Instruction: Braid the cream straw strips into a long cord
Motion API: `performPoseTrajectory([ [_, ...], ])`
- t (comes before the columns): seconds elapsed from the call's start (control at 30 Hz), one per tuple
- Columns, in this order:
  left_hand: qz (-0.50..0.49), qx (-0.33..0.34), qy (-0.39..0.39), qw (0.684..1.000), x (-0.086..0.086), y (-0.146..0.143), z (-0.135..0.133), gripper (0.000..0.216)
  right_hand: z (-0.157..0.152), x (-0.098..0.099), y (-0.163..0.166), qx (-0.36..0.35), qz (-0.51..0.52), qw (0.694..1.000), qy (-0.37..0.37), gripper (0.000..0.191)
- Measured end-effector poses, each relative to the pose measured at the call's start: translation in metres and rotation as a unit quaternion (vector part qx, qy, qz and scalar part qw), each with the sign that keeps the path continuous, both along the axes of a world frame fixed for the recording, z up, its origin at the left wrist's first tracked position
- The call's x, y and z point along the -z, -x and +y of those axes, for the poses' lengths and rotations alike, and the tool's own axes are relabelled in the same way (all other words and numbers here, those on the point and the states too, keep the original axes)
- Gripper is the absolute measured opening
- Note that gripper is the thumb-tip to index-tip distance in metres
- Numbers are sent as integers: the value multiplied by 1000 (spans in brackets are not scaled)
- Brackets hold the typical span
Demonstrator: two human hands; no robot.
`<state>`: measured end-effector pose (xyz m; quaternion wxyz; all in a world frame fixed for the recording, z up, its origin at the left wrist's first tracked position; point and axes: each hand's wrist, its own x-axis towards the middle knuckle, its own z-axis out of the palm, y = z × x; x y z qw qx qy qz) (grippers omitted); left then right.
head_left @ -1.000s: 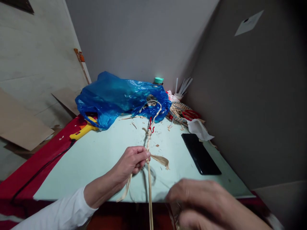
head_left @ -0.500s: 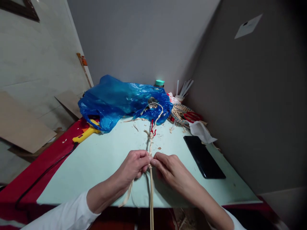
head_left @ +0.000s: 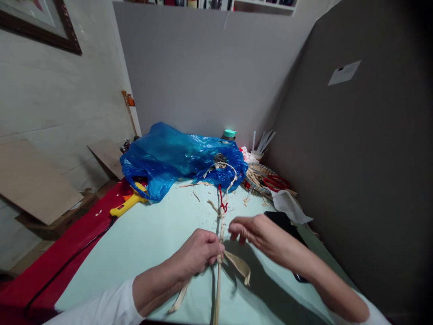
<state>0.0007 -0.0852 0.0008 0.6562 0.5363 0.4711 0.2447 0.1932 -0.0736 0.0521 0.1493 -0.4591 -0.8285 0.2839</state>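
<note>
Flat straw strips [head_left: 220,266] pinched in left hand [head_left: 199,253].

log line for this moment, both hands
left hand: pinching straw braid | right hand: open beside it, holding nothing | loose strip: hangs free | blue bag: at back of table

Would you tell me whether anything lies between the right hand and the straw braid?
Nothing visible does. The right hand hovers just right of the straw braid, with only bare table in the gap; the left hand pinches it nearer the person.
</note>
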Motion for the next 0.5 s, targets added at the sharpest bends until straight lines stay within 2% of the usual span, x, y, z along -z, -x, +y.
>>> performPoseTrajectory([
  [0.1,43,20,-84,995,5,-3,2,19,47,-20,-3,56,-55,988,-135,25],
  [0.2,75,22,-106,991,9,-5,3,19,106,-29,2,108,-159,950,-247,27],
  [0.3,97,28,-84,991,11,-6,6,18,163,-27,12,132,-198,935,-264,32],
  [0.37,110,31,-72,991,11,-7,8,18,195,-22,19,137,-227,927,-267,26],
  [0.43,123,27,-67,990,11,-8,11,18,219,-15,24,145,-257,917,-267,22],
  [0.5,133,15,-57,989,14,-10,15,19,236,-7,29,157,-285,907,-269,32],
])
